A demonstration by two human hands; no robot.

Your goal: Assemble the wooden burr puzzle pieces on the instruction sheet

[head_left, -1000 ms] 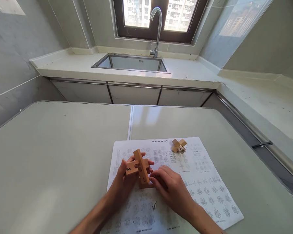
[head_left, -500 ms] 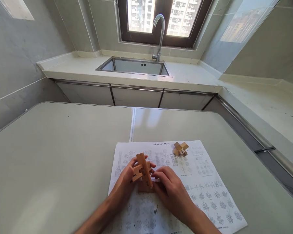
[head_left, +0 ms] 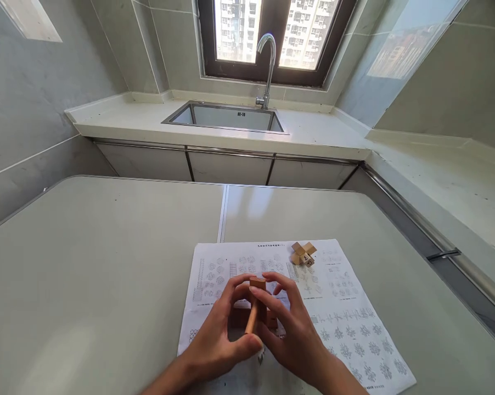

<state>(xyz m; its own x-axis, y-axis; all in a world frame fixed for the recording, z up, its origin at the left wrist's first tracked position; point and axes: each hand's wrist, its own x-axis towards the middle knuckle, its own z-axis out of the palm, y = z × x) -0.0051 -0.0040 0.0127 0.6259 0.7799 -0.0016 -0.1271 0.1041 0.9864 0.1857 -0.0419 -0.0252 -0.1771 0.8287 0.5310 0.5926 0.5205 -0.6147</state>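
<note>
Both my hands grip a wooden interlocking puzzle [head_left: 254, 308] just above a printed instruction sheet [head_left: 346, 323] on the table. My left hand [head_left: 220, 336] wraps it from the left, thumb pressed on a stick at the bottom. My right hand [head_left: 291, 329] holds it from the right, fingers spread over the top. Only an upright wooden bar and a lower block show between the fingers. A second, smaller wooden puzzle piece set [head_left: 303, 253] lies on the sheet's far edge, apart from my hands.
The grey table [head_left: 99, 263] has a seam down its middle. Beyond it runs a counter with a steel sink [head_left: 226, 116] and a curved tap [head_left: 267, 66] under a window. Another counter [head_left: 449, 175] runs along the right.
The puzzle has been turned and pulled nearer to me; its crossed bars, marked with numbers earlier, are now mostly hidden as both hands closed around it.
</note>
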